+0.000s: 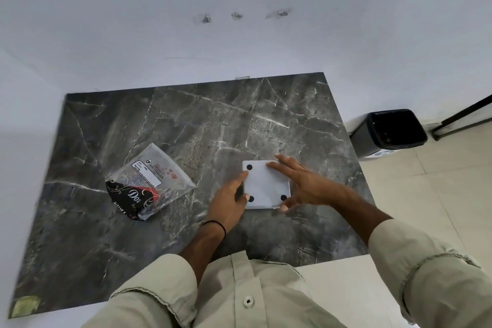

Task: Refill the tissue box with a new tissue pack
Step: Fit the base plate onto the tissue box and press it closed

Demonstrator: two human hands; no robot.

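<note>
Head view shows the box lying upside down right of centre on the dark marble tabletop, its white base up with 3 black feet visible; the 4th is hidden under the right hand. That hand lies over the base's right side, fingers spread and flat on the top right corner, thumb hooked at the lower right edge. The left hand is at the box's left edge, its fingers loosely parted, forefinger touching near the upper left foot and thumb near the lower left one. Neither hand pinches anything.

The pack, a clear wrapper with black and red print, lies apart at the left of the frame and looks partly emptied, though I cannot tell what is inside. A bin stands on the floor at the right.

Judging by the grip, the step in hand is freeing or seating the base panel. To do it well, steady the box with 1 hand, work the panel evenly from opposite edges rather than prying 1 corner, and keep it level so it does not jam.
</note>
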